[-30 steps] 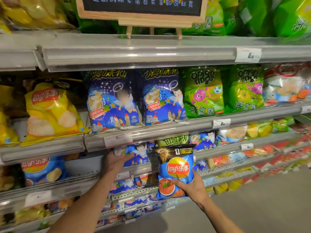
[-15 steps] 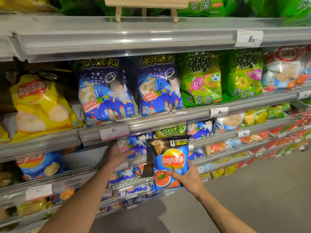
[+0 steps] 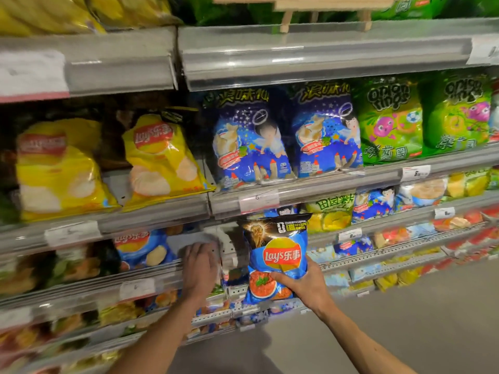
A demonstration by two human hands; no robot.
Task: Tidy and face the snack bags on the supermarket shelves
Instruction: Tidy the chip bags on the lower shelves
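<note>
Right hand (image 3: 305,286): fingers curled round the lower corner of the blue chip bag (image 3: 276,255).
Bag: upright, rising above those fingers.
Left hand (image 3: 199,268): fingers together, flat, reaching into the shelf gap (image 3: 189,238); gap lies left of the bag, nearer this hand.

Grey metal shelving (image 3: 318,54) in tiers, above a plain, perhaps concrete, floor (image 3: 421,314).
</note>
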